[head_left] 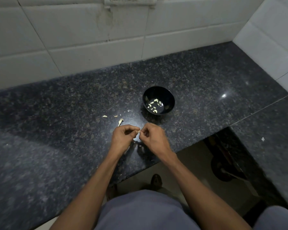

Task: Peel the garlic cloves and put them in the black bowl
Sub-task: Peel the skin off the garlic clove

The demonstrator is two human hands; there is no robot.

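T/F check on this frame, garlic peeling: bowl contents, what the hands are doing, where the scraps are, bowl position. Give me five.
1. The black bowl is empty. False: several pale peeled cloves lie in its bottom.
2. Both hands work on one small garlic clove between them. True: the left hand and right hand pinch it at their fingertips.
3. The hands are over the bowl. False: they are nearer the person, over the dark countertop.
4. Peel scraps lie on the countertop, left of the bowl. True.
5. The bowl is tipped on its side. False: it stands upright.
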